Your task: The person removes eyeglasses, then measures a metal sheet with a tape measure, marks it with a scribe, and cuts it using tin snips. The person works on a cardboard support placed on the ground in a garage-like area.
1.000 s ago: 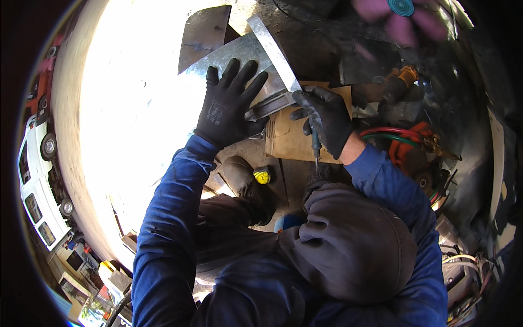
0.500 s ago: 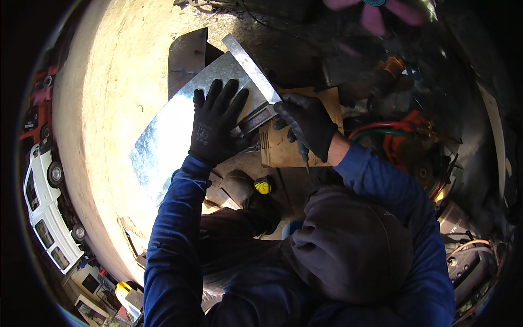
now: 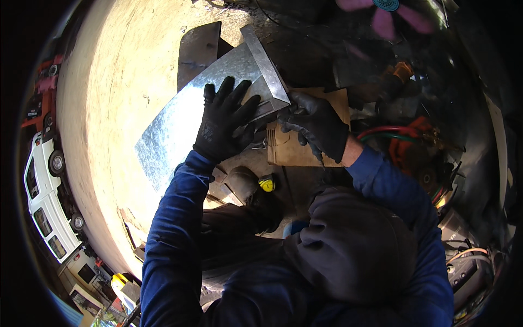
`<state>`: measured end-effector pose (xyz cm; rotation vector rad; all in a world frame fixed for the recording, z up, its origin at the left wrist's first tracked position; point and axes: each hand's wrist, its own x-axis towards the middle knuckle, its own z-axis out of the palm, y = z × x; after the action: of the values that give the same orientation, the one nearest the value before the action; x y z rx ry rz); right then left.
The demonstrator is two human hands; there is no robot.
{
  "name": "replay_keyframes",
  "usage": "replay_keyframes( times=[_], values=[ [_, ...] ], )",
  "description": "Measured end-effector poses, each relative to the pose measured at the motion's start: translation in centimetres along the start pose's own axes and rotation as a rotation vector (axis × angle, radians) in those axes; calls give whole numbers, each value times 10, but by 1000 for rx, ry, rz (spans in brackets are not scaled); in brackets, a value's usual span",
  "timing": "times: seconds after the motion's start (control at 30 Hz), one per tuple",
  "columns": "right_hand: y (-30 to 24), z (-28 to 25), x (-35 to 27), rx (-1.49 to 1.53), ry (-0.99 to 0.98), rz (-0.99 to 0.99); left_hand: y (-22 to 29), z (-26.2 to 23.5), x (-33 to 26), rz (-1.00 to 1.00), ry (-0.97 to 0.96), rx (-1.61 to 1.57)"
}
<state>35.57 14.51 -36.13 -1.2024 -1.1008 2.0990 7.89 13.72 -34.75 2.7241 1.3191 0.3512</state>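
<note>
My left hand (image 3: 224, 122), in a black glove, lies with fingers spread on a shiny sheet of metal (image 3: 169, 136). Along the sheet's far right side runs a bright flat metal strip (image 3: 265, 65), meeting a darker bar (image 3: 271, 109) at a corner. Close to that corner, my right hand (image 3: 321, 128), gloved too, is closed around a thin pointed tool (image 3: 323, 161). Its tip points down toward me, away from the sheet; most of its handle is hidden in the fingers. Below the right hand is a piece of brown cardboard (image 3: 291, 151).
A dark metal plate (image 3: 197, 57) lies beyond the sheet. By my boot (image 3: 242, 182) sits a small yellow and black object (image 3: 267, 183). To the right are red and green hoses (image 3: 381, 129) and an orange item (image 3: 403, 71). Pink fan blades (image 3: 384, 22) show at the top; a white vehicle (image 3: 50, 210) stands left.
The strip's far end has swung right, and the sheet has turned slightly. My right hand has drawn back a little to the right from the corner. My left hand still presses flat on the sheet.
</note>
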Motion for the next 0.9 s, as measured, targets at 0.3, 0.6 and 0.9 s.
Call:
replay_keyframes(
  times=[0.3, 0.6, 0.9],
  values=[
    [6, -2, 7, -64, -14, -27, 12, -25, -15, -291, 176, -378],
    [17, 6, 16, -218, 130, -148, -6, -85, -27, -596, 594, -1161],
    [12, 7, 16, -232, 135, -78, -69, -63, -36, -920, 293, -1083]
  ],
)
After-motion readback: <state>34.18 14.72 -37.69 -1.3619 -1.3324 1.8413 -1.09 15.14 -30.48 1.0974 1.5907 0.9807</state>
